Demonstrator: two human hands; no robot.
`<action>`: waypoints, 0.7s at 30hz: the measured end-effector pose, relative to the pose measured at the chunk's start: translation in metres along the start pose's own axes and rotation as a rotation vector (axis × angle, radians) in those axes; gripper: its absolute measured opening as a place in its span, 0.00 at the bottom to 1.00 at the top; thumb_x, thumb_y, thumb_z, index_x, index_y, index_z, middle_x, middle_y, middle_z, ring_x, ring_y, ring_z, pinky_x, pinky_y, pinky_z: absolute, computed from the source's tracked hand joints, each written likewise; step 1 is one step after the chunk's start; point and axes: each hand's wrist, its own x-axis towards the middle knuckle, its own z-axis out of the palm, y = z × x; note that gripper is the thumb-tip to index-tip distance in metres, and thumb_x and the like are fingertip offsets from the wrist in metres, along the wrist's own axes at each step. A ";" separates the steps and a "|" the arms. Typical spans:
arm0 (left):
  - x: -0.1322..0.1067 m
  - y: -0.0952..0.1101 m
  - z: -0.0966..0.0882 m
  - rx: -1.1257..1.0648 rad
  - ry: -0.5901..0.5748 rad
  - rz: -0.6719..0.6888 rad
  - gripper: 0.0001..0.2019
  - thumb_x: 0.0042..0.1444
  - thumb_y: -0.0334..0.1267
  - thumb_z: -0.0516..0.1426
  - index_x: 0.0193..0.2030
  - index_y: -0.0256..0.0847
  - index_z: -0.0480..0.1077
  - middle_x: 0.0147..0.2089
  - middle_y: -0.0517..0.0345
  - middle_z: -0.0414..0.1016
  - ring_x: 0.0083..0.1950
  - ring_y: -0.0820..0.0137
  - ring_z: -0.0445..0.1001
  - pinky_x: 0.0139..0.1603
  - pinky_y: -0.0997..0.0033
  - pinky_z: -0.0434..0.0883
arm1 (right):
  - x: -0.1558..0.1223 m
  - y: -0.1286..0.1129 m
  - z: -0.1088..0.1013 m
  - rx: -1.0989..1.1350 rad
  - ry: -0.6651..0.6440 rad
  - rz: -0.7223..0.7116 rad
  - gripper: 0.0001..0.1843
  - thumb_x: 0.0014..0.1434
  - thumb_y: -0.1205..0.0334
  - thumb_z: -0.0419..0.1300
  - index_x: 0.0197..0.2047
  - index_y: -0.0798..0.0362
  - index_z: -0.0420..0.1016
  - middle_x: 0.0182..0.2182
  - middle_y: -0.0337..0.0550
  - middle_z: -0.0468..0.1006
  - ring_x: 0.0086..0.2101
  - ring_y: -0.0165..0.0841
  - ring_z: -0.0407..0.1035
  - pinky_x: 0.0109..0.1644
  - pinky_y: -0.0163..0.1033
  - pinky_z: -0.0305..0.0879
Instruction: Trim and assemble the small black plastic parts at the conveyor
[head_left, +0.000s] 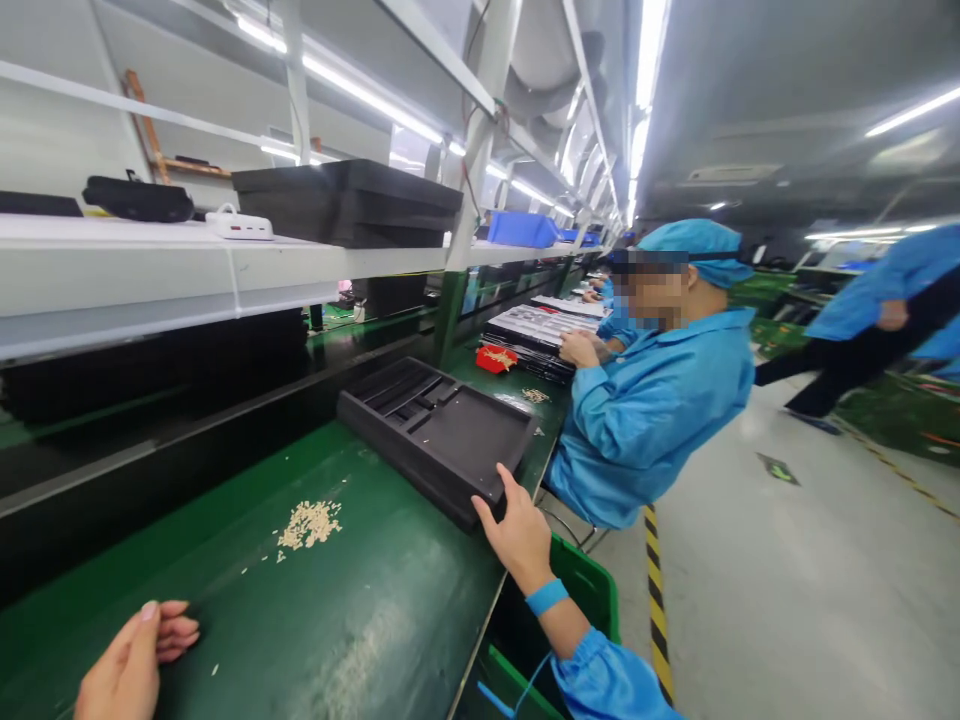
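My left hand [139, 655] hovers at or rests on the lower left of the green bench top, its fingers loosely curled with nothing visible in them. A heap of small pale pieces [309, 524] lies beyond it, with a few strays around. At the near right corner of a stack of black foam trays [487, 440] is my right hand [519, 530], thumb and index finger spread apart; they seem to touch the rim. The top tray has long narrow slots on its far left side and a wide flat recess. A blue band circles my right wrist.
A person in blue [660, 400] sits farther along the bench, hands near stacked trays [536, 325]. A red bin [496, 358] holds pale pieces. Green crates [592, 580] stand below the bench edge. Overhead, a shelf [150, 265] carries black boxes [352, 200]. Another person walks at right.
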 end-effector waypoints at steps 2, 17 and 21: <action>-0.002 0.007 0.004 -0.037 0.006 -0.005 0.33 0.46 0.72 0.59 0.34 0.39 0.77 0.29 0.51 0.82 0.30 0.57 0.81 0.32 0.58 0.81 | 0.002 0.004 -0.016 -0.109 -0.010 -0.088 0.36 0.69 0.39 0.50 0.69 0.57 0.65 0.43 0.56 0.79 0.41 0.50 0.75 0.41 0.52 0.73; -0.034 -0.006 -0.048 0.034 0.307 0.013 0.23 0.66 0.57 0.52 0.38 0.37 0.73 0.34 0.48 0.81 0.34 0.67 0.81 0.35 0.69 0.76 | -0.116 -0.256 -0.020 0.913 -1.050 -1.707 0.36 0.58 0.30 0.63 0.58 0.45 0.72 0.39 0.44 0.80 0.36 0.39 0.77 0.39 0.40 0.75; -0.041 -0.018 -0.154 0.269 0.575 -0.010 0.11 0.65 0.43 0.59 0.41 0.36 0.75 0.42 0.50 0.79 0.44 0.67 0.78 0.52 0.64 0.74 | -0.145 -0.266 0.007 0.986 -0.959 -1.787 0.31 0.60 0.31 0.61 0.54 0.47 0.75 0.35 0.43 0.78 0.31 0.37 0.76 0.33 0.38 0.72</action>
